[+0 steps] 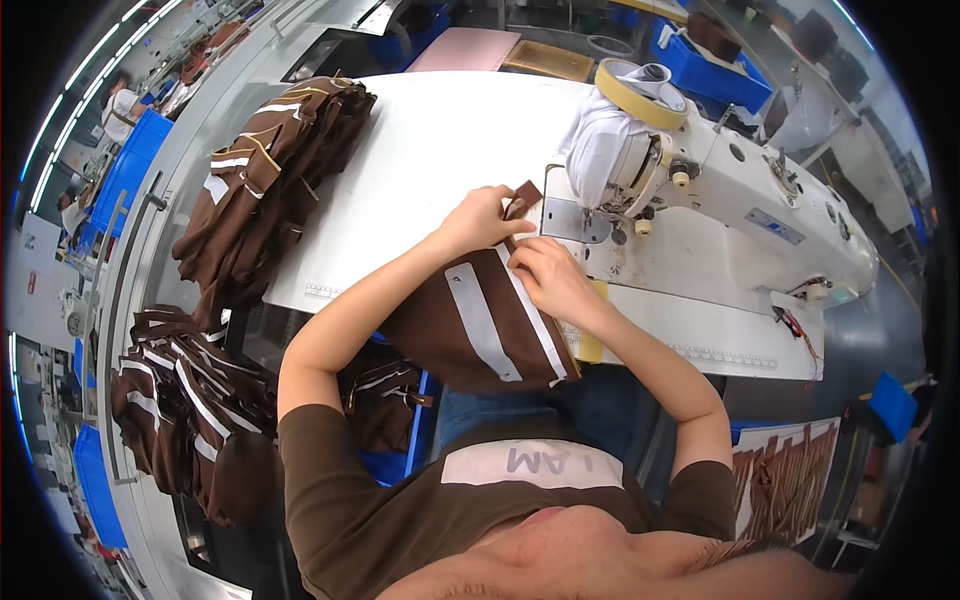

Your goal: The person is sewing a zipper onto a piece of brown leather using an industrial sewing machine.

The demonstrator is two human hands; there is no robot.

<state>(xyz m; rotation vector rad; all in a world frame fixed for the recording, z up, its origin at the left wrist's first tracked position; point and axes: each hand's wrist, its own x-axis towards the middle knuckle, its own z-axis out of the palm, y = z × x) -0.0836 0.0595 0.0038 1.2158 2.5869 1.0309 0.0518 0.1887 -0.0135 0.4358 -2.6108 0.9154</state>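
My left hand (480,218) is closed on a small brown fabric tab (524,194) at the upper end of a brown fabric piece (425,325) with pale strips. Just to the right and lower, my right hand (543,268) grips the same piece along its edge, with fingers curled. The fabric hangs over the white table's front edge toward my lap. Both hands are just left of the sewing machine's metal needle plate (568,222); some of the fingertips are hidden in the folds.
The white sewing machine (760,230) carries tape rolls (630,95). Brown garment piles lie on the table's left (260,190) and below it (180,400). A blue bin (420,430) is under the table, brown strips (780,480) lower right. Co-workers (120,105) sit far left.
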